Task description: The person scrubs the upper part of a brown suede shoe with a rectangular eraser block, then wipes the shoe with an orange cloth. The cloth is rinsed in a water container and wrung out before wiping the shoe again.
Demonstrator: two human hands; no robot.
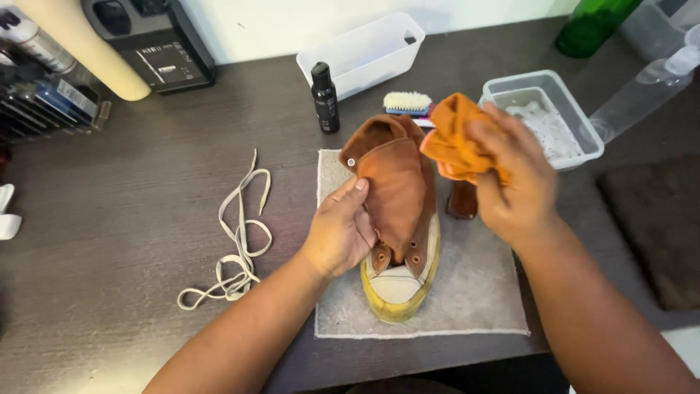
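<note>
Dark wood-grain counter (146, 219) carries a grey towel (481, 292), and on it stands a brown suede high-top shoe (397, 211), toe toward the person, long axis running away. Left hand (339, 233) fingers pinch its tongue; right hand (514, 175), just right of the shoe, bunches an orange cloth (456, 142).

Both forearms bare up to the frame edge, no sleeves in sight. No watch, no bands, no rings, no gloves on left hand (339, 233) or right hand (514, 179). Nails short & plain on the left; right hand blurred, nails not readable.
</note>
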